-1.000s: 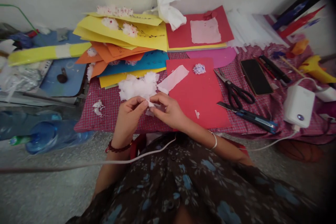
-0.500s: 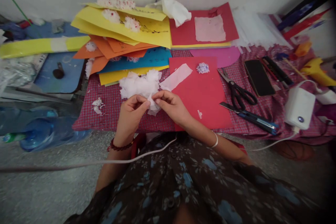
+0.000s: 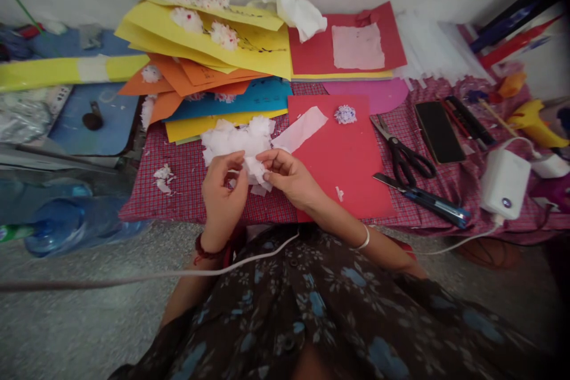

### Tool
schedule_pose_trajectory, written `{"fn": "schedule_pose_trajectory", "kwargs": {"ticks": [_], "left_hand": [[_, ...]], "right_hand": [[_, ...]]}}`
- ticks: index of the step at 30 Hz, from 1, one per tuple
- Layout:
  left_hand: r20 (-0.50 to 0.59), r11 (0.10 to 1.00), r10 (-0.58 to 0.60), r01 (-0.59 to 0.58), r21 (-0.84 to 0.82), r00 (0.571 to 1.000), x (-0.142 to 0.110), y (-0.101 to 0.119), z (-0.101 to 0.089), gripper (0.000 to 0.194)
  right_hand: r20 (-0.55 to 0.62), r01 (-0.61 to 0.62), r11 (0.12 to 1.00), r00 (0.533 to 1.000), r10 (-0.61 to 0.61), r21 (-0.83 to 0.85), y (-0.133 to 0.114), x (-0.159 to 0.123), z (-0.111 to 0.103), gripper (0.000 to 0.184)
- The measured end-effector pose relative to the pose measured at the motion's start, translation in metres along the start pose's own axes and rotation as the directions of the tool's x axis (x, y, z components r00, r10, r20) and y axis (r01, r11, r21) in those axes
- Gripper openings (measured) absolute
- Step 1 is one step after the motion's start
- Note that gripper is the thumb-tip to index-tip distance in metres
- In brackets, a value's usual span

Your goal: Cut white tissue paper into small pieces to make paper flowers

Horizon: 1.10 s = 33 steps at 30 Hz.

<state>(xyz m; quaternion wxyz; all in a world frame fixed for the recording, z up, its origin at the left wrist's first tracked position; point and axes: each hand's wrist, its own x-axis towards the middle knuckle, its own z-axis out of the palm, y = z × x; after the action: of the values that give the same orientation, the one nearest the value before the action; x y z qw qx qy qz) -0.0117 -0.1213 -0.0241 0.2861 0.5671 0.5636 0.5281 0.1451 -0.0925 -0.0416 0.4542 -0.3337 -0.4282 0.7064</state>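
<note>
A small piece of white tissue paper [image 3: 255, 168] hangs between my hands over the table's near edge. My right hand [image 3: 289, 181] pinches its right side between thumb and fingers. My left hand [image 3: 224, 190] is just left of the piece, its thumb and forefinger apart; whether a fingertip touches the paper is hard to tell. Directly behind lies a heap of torn white tissue [image 3: 236, 138]. A flat white paper strip [image 3: 303, 129] slants from beside the heap onto a red sheet [image 3: 341, 160], which also bears a small fluffy flower with purple-blue tips [image 3: 345, 114].
Scissors [image 3: 398, 151], a box cutter [image 3: 423, 200], a phone [image 3: 439, 132] and a white power adapter [image 3: 506, 184] lie to the right. Stacked yellow cards [image 3: 249, 65] with fluffy flowers stand behind. A white cable [image 3: 178, 274] crosses before my body. Paper scraps [image 3: 164, 179] sit left.
My left thumb and forefinger have parted from their pinch at the tissue, and that hand has shifted slightly. The tissue piece is now spread wider beside my right fingers.
</note>
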Motion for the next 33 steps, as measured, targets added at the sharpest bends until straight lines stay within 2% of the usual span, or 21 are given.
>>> {"fn": "schedule_pose_trajectory", "kwargs": {"ticks": [1,3,5,7,10,14,16,18,21,23,27,33], "left_hand": [[-0.047,0.988,0.112,-0.106,0.11,0.993,-0.001,0.002,-0.001,0.029],[-0.06,0.932,0.282,-0.258,0.256,0.958,-0.004,0.005,-0.003,0.025],[-0.01,0.903,0.324,-0.305,0.303,0.946,-0.005,0.006,-0.003,0.02],[0.022,0.907,0.288,-0.281,0.313,0.957,-0.005,0.006,-0.001,0.019],[0.01,0.934,0.205,-0.199,0.297,0.979,-0.004,0.004,0.003,0.013],[0.03,0.972,0.121,-0.125,0.199,0.992,-0.004,0.005,0.005,0.006],[0.046,0.993,0.053,-0.057,0.108,0.998,-0.005,0.006,0.006,0.008],[0.056,0.998,-0.056,0.058,-0.029,0.997,-0.005,0.006,0.007,0.012],[0.081,0.938,-0.232,0.245,-0.246,0.969,-0.005,0.003,0.01,0.011],[0.098,0.888,-0.302,0.317,-0.332,0.948,-0.004,0.001,0.013,0.008],[0.124,0.847,-0.326,0.348,-0.403,0.937,-0.004,-0.001,0.017,0.007],[0.129,0.887,-0.282,0.31,-0.342,0.951,-0.009,-0.004,0.02,0.01]], "right_hand": [[-0.009,0.008,1.0,1.0,-0.008,-0.009,0.0,0.0,0.0,0.031],[-0.02,0.02,0.999,1.0,-0.021,-0.034,-0.001,0.001,0.0,0.031],[-0.025,0.024,0.997,0.999,-0.026,-0.073,-0.002,0.0,0.0,0.031],[-0.027,0.021,0.994,0.999,-0.024,-0.109,-0.002,0.0,0.0,0.032],[-0.014,0.018,0.993,1.0,-0.02,-0.119,-0.002,0.0,0.0,0.033],[0.022,0.048,0.991,0.999,-0.045,-0.128,-0.002,0.0,0.0,0.033],[0.03,0.061,0.985,0.998,-0.057,-0.159,-0.002,0.0,0.0,0.035],[0.032,0.063,0.979,0.998,-0.058,-0.195,-0.002,-0.001,0.001,0.036],[0.033,0.066,0.967,0.998,-0.059,-0.246,-0.003,-0.002,0.001,0.037],[0.031,0.076,0.959,0.997,-0.07,-0.273,-0.003,-0.002,0.0,0.037],[0.028,0.114,0.948,0.993,-0.11,-0.296,-0.004,-0.003,0.0,0.033],[-0.016,0.098,0.944,0.994,-0.108,-0.316,-0.005,-0.002,0.0,0.029]]}}
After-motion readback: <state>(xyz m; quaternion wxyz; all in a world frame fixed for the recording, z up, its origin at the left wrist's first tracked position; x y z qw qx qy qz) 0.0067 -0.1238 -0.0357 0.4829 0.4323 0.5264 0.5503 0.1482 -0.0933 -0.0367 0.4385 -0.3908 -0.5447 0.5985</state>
